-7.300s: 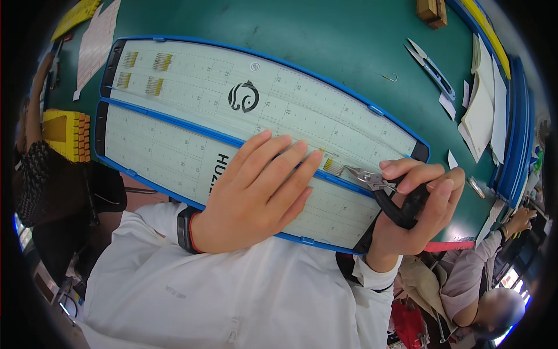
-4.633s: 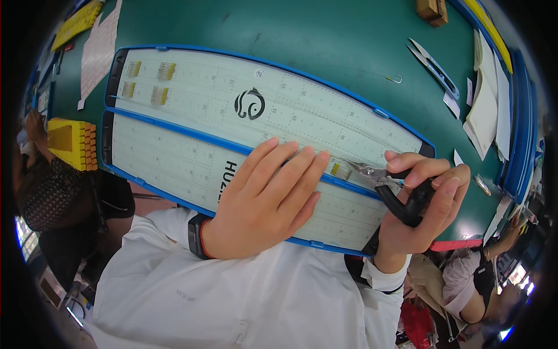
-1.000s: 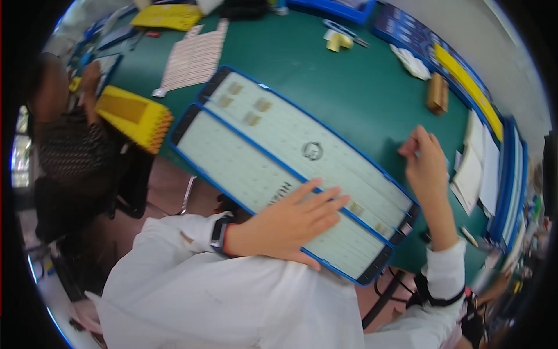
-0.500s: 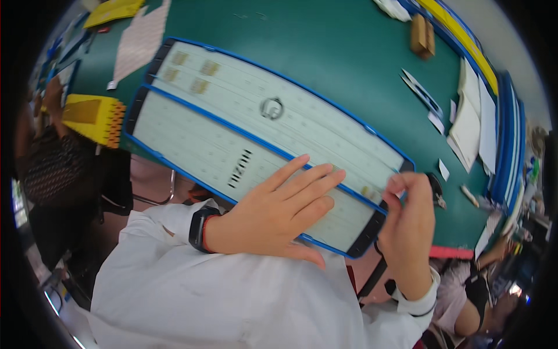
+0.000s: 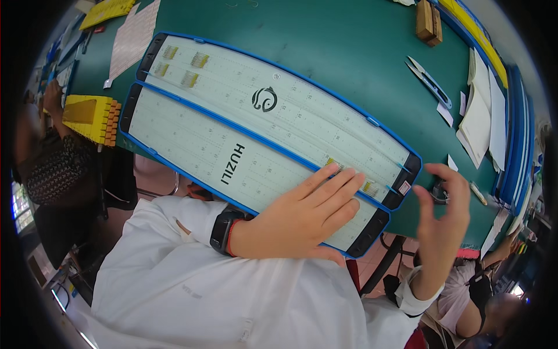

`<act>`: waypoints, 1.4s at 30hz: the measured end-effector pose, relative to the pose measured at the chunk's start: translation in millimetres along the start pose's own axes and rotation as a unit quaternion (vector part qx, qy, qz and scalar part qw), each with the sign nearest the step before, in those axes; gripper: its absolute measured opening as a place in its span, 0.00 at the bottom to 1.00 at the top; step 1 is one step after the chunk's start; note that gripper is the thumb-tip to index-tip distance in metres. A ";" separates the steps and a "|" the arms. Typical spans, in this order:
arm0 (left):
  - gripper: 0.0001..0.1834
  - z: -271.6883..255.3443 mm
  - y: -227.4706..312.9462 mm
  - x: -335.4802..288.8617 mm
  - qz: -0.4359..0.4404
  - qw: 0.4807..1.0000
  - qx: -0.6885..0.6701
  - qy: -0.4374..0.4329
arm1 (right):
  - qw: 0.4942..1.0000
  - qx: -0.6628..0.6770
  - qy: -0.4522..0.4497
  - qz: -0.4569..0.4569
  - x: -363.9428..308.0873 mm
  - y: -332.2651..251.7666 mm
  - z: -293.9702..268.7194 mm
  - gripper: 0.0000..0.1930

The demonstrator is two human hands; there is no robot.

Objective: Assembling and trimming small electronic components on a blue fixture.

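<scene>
A long sewing-template-like board (image 5: 279, 128) lies slantwise across the table before me. It has two pale see-through panels, blue rims, black end pieces and a black printed emblem. My left hand (image 5: 305, 218) rests flat across its lower right part, fingers stretched toward the blue middle strip. Small yellow comb-like pieces (image 5: 369, 188) show beside those fingertips, one partly covered. More yellow comb-like pieces (image 5: 200, 60) sit at the board's upper left end. Just off the right end, apart from the board, my right hand (image 5: 444, 224) is open, thumb and fingers spread, holding nothing visible.
On the green table (image 5: 337, 35) lie thread snips (image 5: 430, 81), a wooden block (image 5: 428, 24), papers (image 5: 479, 125) and a small dark object (image 5: 440, 192). Stacked yellow pieces (image 5: 90, 119) stand at the left. Other people sit at both sides.
My right hand has moved right, off the board's right end, and its fingers have spread. My left hand has slid slightly right and stays flat. The board appears shifted a little in view.
</scene>
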State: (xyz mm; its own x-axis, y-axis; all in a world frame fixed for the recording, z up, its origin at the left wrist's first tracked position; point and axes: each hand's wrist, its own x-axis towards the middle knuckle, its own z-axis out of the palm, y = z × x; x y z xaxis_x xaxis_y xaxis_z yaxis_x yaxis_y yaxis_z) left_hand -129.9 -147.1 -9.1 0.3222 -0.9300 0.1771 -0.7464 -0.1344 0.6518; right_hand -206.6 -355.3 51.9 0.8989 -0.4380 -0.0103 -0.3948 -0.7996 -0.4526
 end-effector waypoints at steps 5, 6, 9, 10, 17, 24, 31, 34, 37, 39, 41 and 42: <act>0.39 -11.3 0.1 6.0 0.024 0.998 0.017 -0.051 | 0.999 -0.041 0.005 0.030 -20.1 57.1 -14.7 0.29; 0.39 -11.2 -0.4 6.2 0.023 0.997 0.037 -0.063 | 0.998 -0.048 0.005 0.036 -18.9 63.0 -16.1 0.29; 0.39 -10.0 -1.1 5.9 0.018 0.998 0.030 -0.058 | 0.995 0.068 0.057 0.045 -21.7 81.6 -9.7 0.23; 0.39 -8.7 -1.6 7.1 0.015 0.998 0.031 -0.052 | 0.995 0.067 0.057 0.046 -22.5 82.2 -4.3 0.23; 0.40 -4.8 -2.0 10.2 -0.003 0.999 0.033 -0.031 | 0.990 0.073 0.120 0.033 -3.0 62.6 28.1 0.23; 0.39 -6.5 -2.7 10.2 0.001 0.999 0.033 -0.029 | 0.999 0.019 0.018 0.019 3.8 58.2 7.6 0.30; 0.36 -4.9 -3.7 7.9 0.008 1.000 0.009 -0.029 | 0.856 0.406 0.315 -0.057 -10.3 38.7 41.9 0.29; 0.35 -6.2 -3.0 9.8 -0.001 0.999 0.021 -0.031 | 0.705 0.618 0.346 -0.036 -2.4 19.4 66.0 0.21; 0.35 -4.0 -3.0 9.3 0.004 0.999 0.020 -0.030 | 0.659 0.683 0.309 -0.059 -2.2 13.3 61.7 0.11; 0.36 -2.4 -4.1 7.5 0.007 0.999 0.026 -0.033 | 0.678 0.670 0.299 -0.048 0.8 3.5 64.8 0.09; 0.37 -1.5 -4.4 7.3 0.009 0.999 0.031 -0.033 | 0.756 0.593 0.270 -0.058 3.5 0.9 69.3 0.10; 0.35 -2.2 -4.0 7.3 0.005 0.999 0.037 -0.026 | 0.757 0.593 0.270 -0.056 2.7 1.5 69.0 0.10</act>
State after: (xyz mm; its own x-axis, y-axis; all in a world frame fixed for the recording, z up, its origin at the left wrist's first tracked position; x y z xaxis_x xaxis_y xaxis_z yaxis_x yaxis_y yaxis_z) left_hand -123.3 -152.6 -8.8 0.2861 -0.9475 0.1431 -0.7906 -0.1490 0.5939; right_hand -191.7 -329.3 -10.3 0.5793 -0.7550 0.3073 0.4130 -0.0532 -0.9092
